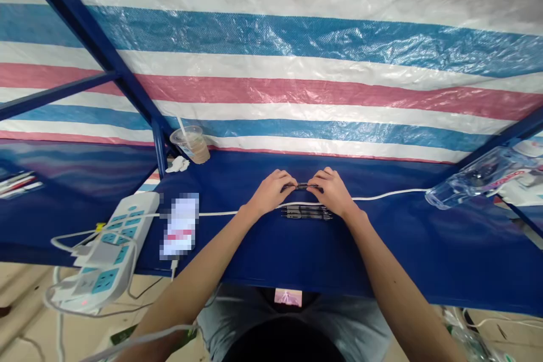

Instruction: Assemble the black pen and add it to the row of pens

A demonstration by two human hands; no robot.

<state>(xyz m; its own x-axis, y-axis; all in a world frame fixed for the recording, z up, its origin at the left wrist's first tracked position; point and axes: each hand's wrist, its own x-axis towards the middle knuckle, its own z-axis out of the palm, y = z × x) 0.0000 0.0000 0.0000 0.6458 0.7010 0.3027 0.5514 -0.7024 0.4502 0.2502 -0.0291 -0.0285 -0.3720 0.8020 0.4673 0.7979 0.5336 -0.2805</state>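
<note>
Both my hands meet over the middle of a blue table [297,254]. My left hand [270,192] and my right hand [331,191] each pinch one end of a thin dark pen [302,186], held level between them just above the surface. Fingers of both hands are curled closed on it. Right below the hands, a few more dark pens [306,213] lie side by side on the table. A white cable [382,197] runs across the table under my hands.
A white power strip [111,249] with cables hangs over the left table edge, a phone [180,226] beside it. A plastic cup with a straw [192,144] stands at the back left. A clear water bottle [470,178] lies at the right. A striped tarp [297,68] backs the table.
</note>
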